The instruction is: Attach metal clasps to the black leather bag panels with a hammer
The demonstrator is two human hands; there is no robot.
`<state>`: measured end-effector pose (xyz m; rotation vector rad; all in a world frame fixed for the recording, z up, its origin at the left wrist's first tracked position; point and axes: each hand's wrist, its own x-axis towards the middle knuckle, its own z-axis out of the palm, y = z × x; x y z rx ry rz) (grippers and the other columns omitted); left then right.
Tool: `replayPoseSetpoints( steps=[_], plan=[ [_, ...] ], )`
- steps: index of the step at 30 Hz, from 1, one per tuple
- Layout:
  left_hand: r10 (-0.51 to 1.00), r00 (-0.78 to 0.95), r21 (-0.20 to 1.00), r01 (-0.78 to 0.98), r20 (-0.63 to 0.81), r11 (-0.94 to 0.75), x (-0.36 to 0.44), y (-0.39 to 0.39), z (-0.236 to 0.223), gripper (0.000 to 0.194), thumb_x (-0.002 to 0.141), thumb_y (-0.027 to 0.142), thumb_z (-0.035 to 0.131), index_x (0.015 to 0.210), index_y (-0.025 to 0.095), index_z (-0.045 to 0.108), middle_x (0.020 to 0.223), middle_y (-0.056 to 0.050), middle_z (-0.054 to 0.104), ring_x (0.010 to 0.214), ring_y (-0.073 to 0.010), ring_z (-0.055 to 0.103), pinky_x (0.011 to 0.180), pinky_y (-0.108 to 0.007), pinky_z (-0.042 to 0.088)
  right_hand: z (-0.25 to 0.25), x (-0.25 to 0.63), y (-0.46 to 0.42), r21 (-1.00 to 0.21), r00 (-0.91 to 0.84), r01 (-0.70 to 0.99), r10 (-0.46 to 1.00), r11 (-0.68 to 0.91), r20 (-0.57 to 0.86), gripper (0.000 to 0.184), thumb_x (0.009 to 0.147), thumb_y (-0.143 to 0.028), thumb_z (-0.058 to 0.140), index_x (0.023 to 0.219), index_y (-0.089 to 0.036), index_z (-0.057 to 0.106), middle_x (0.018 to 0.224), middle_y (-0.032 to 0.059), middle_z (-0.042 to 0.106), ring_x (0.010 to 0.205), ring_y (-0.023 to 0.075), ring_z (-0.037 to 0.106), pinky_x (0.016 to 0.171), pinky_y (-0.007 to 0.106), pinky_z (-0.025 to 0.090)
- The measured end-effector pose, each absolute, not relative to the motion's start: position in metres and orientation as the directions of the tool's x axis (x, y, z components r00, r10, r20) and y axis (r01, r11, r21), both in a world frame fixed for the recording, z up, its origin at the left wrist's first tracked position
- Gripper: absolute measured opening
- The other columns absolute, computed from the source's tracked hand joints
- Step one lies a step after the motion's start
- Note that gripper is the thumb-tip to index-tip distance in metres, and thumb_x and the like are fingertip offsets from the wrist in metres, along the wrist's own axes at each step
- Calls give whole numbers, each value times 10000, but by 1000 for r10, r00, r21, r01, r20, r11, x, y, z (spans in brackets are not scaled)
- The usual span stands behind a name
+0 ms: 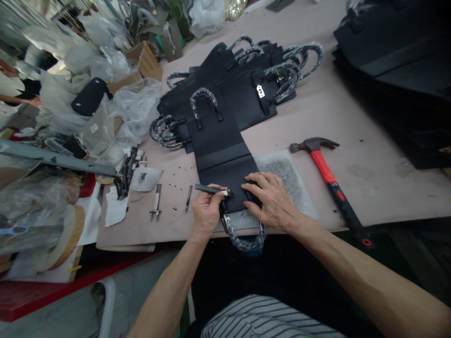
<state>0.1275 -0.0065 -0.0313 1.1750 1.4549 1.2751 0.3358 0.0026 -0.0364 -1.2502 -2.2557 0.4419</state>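
Observation:
My left hand [207, 210] is closed around a flat dark metal bar [207, 188], which looks like a leather punch. Its paler end is over the near part of a black bag panel [225, 157]. My right hand [270, 199] lies on the right side of that panel, fingers apart and bent a little. A plastic-wrapped handle [246, 244] at the panel's near end hangs over the table edge. Beneath the panel is a pale speckled board [292, 180]. What the bar's tip touches is too small to tell.
A claw hammer [326, 171] with a red and black grip lies to the right. Left are a small rod [189, 198] and a pronged metal tool [156, 202]. More black bag panels [239, 96] are piled behind, others [405, 70] at far right. Plastic bags [137, 105] crowd the left.

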Motion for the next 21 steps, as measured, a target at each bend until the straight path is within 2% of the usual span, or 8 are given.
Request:
replayPoseSetpoints(
  steps=[5, 9, 13, 21],
  plan=[
    [987, -150, 973, 231, 55, -19, 127, -10, -32, 98, 873, 254, 691, 913, 167, 710, 903, -49, 780, 845, -174, 745, 824, -285, 604, -36, 341, 2, -556, -497, 587, 804, 589, 327, 289, 882, -300, 670, 1151, -196, 685, 1351, 136, 554, 1258, 327, 478, 1082, 537, 364],
    [989, -122, 956, 287, 90, -51, 126, -11, -33, 80, 876, 234, 693, 925, 178, 722, 905, -36, 784, 846, -168, 741, 825, -275, 591, -36, 344, 0, -550, -574, 518, 743, 655, 344, 172, 901, -267, 648, 1048, -251, 736, 1298, 87, 572, 1247, 304, 478, 1144, 580, 275],
    [987, -111, 950, 303, 115, -77, 126, -11, -36, 73, 882, 223, 685, 932, 190, 726, 926, -31, 781, 873, -172, 734, 848, -287, 584, -35, 344, 0, -545, -599, 510, 729, 665, 330, 187, 915, -257, 630, 1059, -265, 749, 1203, 76, 598, 1144, 274, 510, 1146, 590, 262],
    [983, -83, 931, 340, 166, -129, 124, -13, -41, 87, 885, 203, 681, 950, 204, 738, 944, -28, 779, 889, -181, 730, 866, -311, 577, -34, 341, 1, -533, -623, 536, 733, 655, 274, 235, 931, -260, 604, 1119, -278, 745, 1183, 79, 599, 1106, 269, 506, 1129, 587, 270]
  ],
)
